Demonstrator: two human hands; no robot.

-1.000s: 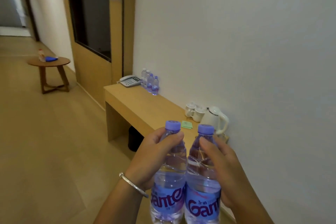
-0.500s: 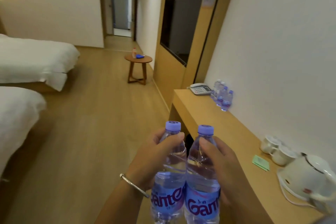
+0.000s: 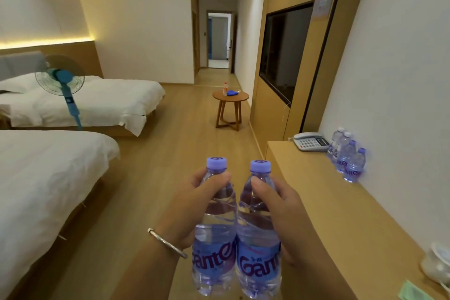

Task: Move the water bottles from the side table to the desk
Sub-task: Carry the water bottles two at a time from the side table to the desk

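Right, two water bottles in the air, upright, side by side and touching at the label: left bottle point(image 3: 215, 226) gripped round its upper body by the left hand point(image 3: 194, 212), right bottle point(image 3: 259, 229) gripped the same way by the right hand point(image 3: 280, 212). Both hands wrapped tight, thumbs just under the caps. Bench point(image 3: 328, 202) runs along the wall to the right; a row of bottles point(image 3: 347, 156) already stands at its far end against the wall, just beside the phone point(image 3: 310, 141). Side table point(image 3: 230, 97) is well ahead, carrying a small bottle and a blue cloth. My read: carry phase, set-down next. Do it well by keeping both vertical, lowering bases flat near the existing row, one hand at a time if cramped, not knocking the standing ones, letting go only once settled.
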